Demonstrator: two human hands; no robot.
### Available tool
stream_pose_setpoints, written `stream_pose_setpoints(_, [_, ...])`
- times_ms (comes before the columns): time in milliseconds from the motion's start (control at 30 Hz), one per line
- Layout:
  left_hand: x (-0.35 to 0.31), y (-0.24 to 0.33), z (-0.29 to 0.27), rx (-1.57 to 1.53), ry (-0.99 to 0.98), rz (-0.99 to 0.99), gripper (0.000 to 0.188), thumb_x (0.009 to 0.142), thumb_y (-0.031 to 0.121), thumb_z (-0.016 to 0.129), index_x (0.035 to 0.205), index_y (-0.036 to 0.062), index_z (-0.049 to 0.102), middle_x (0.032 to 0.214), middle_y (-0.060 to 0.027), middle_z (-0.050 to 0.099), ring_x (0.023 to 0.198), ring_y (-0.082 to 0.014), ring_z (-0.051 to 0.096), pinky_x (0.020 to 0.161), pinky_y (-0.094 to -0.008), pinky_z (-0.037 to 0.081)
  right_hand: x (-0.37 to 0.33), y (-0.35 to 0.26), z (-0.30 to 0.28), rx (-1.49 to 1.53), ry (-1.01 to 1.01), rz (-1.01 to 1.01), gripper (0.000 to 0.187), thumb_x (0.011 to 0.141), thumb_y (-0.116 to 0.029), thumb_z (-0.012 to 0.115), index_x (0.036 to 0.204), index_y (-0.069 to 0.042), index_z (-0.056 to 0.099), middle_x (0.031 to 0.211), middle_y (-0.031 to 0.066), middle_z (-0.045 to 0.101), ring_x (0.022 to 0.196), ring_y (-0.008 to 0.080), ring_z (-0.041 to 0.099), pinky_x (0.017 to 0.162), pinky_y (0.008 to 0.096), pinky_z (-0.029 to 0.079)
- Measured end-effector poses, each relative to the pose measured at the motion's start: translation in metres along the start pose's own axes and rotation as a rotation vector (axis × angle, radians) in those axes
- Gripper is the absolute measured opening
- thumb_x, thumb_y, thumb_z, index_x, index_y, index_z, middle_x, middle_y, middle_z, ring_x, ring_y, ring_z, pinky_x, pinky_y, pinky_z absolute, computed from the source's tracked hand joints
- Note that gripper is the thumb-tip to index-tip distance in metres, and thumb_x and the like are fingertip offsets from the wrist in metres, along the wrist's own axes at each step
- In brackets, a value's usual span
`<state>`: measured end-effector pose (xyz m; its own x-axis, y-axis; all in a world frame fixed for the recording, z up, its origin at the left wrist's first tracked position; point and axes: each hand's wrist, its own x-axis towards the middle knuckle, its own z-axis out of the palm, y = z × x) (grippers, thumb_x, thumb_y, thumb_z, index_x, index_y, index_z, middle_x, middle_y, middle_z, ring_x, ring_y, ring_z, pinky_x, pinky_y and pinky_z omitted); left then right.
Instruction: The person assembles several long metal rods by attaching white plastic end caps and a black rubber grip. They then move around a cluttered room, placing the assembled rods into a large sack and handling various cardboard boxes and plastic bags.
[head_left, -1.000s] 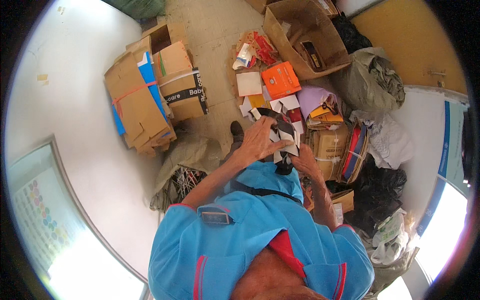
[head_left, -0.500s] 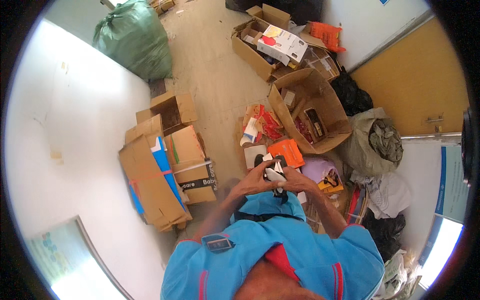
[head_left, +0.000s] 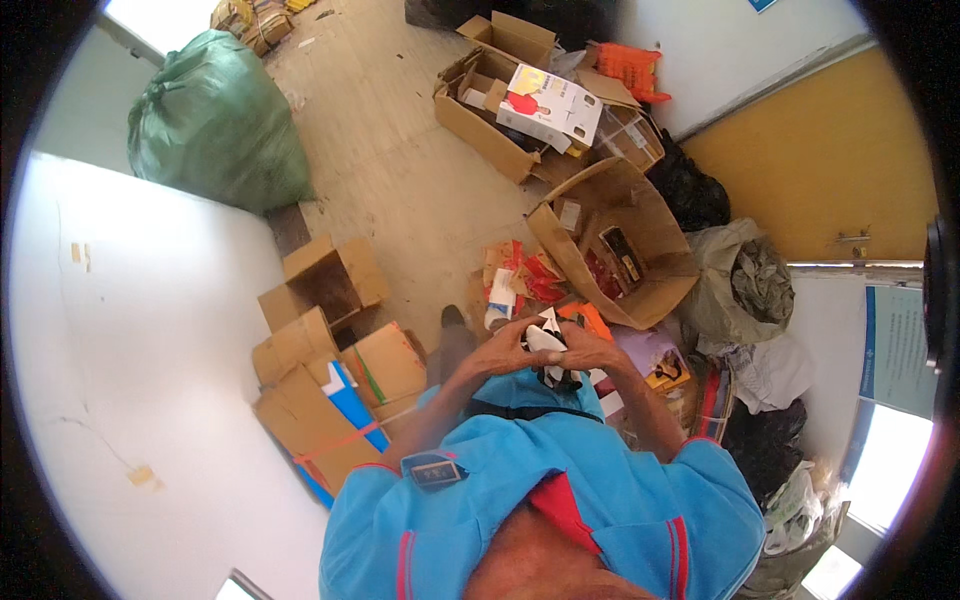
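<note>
In front of my waist, both hands are closed round a small white-and-black bundle [head_left: 545, 338], perhaps crumpled paper or plastic; its exact kind is unclear. My left hand [head_left: 503, 350] grips its left side, with the thumb near the middle. My right hand [head_left: 590, 349] has hold of the right side, its fingers partly hidden. Dark strips hang below the hands. Just beyond them lie an orange packet [head_left: 586, 318], partly covered by my right hand, and red-and-brown torn packaging [head_left: 535, 275]. A lilac bag [head_left: 645, 350] lies right of my right hand.
An open carton [head_left: 665, 235] with small boxes inside stands ahead right. Farther off, another carton [head_left: 480, 125] bears a white printed box [head_left: 550, 105]. Flattened cardboard [head_left: 310, 415] leans at left. A large green sack [head_left: 220, 125] stands by the left wall; a grey-green sack [head_left: 745, 275] sits right.
The view has shifted, and the cardboard at left sits lower in it. My hands stay together on the bundle, which is turned slightly. A blurred dark foot shows farther forward, left of my hands.
</note>
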<state>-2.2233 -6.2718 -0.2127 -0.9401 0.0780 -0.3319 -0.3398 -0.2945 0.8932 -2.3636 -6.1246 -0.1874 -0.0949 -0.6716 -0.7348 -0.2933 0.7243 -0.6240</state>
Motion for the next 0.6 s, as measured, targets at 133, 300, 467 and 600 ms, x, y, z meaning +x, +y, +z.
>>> stream_pose_setpoints(133, [-0.001, 0.059, -0.062, 0.058, -0.065, 0.027, 0.088, 0.068, 0.045, 0.082, 0.134, 0.0004, 0.044, 0.117, -0.0178, 0.059, 0.109, -0.0248, 0.056, 0.095, -0.0369, 0.046, 0.024, -0.050, -0.020, -0.034, 0.143, -0.134, 0.062, 0.078, -0.042, 0.067, 0.122, -0.001, 0.052, 0.102, 0.0175, 0.065, 0.096, 0.0287, 0.064, 0.081, 0.0404, 0.051])
stream_pose_setpoints(300, [0.024, 0.107, -0.132, 0.325, -0.052, 0.130, 0.088, 0.061, 0.026, 0.087, 0.134, 0.0028, 0.044, 0.124, -0.0170, 0.056, 0.116, -0.0290, 0.054, 0.097, -0.0396, 0.045, 0.040, -0.148, -0.085, 0.085, 0.149, -0.189, 0.034, 0.075, -0.019, 0.068, 0.103, -0.001, 0.063, 0.089, 0.0138, 0.068, 0.080, 0.0226, 0.064, 0.073, 0.0365, 0.051])
stream_pose_setpoints(467, [0.058, 0.102, -0.191, 0.257, 0.128, 0.188, 0.082, 0.061, 0.022, 0.085, 0.132, 0.0060, 0.046, 0.129, -0.0190, 0.053, 0.119, -0.0325, 0.052, 0.099, -0.0395, 0.043, 0.115, -0.164, -0.130, -0.358, 0.304, -0.220, 0.032, 0.069, -0.020, 0.070, 0.096, -0.003, 0.066, 0.090, 0.0221, 0.066, 0.088, 0.0372, 0.064, 0.078, 0.0437, 0.051])
stream_pose_setpoints(600, [0.081, 0.137, -0.246, 0.353, 0.338, 0.175, 0.080, 0.065, 0.019, 0.082, 0.134, 0.0074, 0.044, 0.128, -0.0183, 0.054, 0.120, -0.0333, 0.052, 0.100, -0.0402, 0.042, 0.194, -0.197, -0.172, -0.381, 0.374, -0.352, 0.029, 0.066, -0.013, 0.069, 0.093, -0.004, 0.067, 0.093, 0.0214, 0.065, 0.087, 0.0380, 0.063, 0.078, 0.0444, 0.051])
